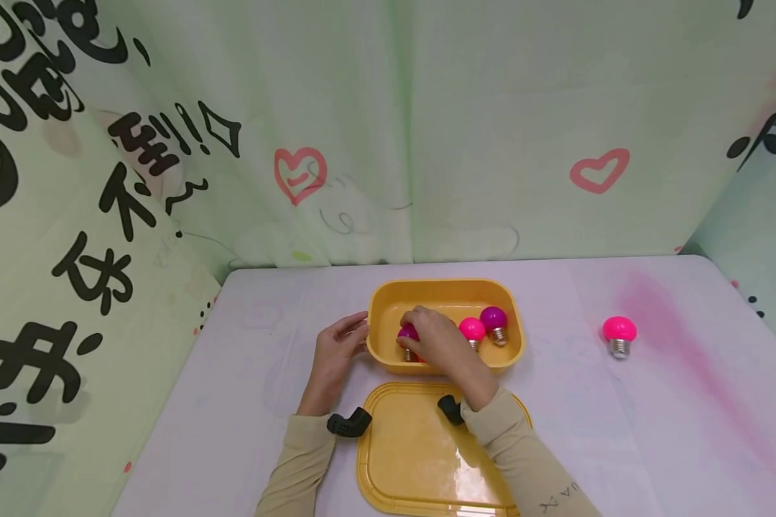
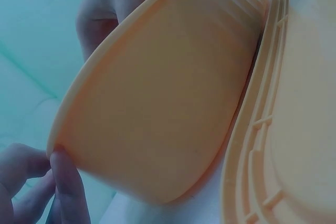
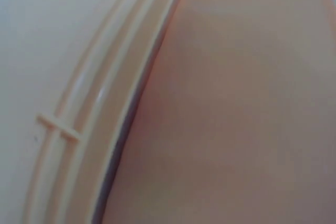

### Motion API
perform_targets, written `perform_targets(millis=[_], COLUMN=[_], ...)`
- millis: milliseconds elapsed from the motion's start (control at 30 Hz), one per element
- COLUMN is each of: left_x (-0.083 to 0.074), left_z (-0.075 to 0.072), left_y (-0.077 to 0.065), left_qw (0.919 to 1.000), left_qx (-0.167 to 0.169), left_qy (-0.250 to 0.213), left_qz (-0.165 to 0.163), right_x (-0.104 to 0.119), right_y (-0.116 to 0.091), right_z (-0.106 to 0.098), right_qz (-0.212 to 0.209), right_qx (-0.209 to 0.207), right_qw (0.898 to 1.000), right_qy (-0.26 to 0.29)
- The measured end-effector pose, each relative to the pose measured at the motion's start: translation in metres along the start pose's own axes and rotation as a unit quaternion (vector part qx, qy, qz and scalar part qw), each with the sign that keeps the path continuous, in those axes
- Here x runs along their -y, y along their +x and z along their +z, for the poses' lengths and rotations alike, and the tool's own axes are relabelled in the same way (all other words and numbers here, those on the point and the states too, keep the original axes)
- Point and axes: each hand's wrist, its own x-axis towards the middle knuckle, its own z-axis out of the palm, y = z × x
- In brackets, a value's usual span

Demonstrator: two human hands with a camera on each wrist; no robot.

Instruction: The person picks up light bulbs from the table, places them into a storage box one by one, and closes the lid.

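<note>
A yellow plastic box (image 1: 442, 286) stands on the table, holding several small light bulbs. My left hand (image 1: 338, 353) is at the box's left end; in the left wrist view its thumb and fingers (image 2: 68, 182) pinch the rim. Reaching inside, my right hand (image 1: 438, 341) pinches a purple bulb (image 1: 408, 332) near the left end. Part of that bulb is hidden by the fingers. To the right in the box lie a pink bulb (image 1: 472, 329) and another purple bulb (image 1: 494, 317). The right wrist view shows only the box wall (image 3: 236, 103) and lid edge, not the hand.
The yellow lid (image 1: 427, 459) lies flat in front of the box, under the right forearm. A single pink bulb (image 1: 619, 329) sits on the table (image 1: 659, 416) to the right. A printed curtain (image 1: 491, 143) hangs behind the table's back edge.
</note>
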Motion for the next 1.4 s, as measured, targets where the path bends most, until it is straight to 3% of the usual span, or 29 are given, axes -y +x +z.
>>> perform_targets(millis=[667, 1067, 1400], left_x=[-0.002, 0.000, 0.000], left_z=[-0.003, -0.003, -0.001], left_y=[-0.001, -0.001, -0.001], left_qw=[0.9999, 0.9999, 0.9999], left_qx=[0.002, -0.006, -0.003], left_qy=[0.003, 0.007, 0.007], left_qz=[-0.010, -0.013, -0.008], right_x=[-0.007, -0.027, -0.059], right_y=[-0.022, -0.044, -0.065], right_z=[-0.035, -0.063, -0.072], right_qz=[-0.048, -0.023, -0.004], right_qx=[-0.066, -0.088, -0.106], right_qw=[0.996, 0.993, 0.993], right_qy=[-0.030, -0.069, -0.056])
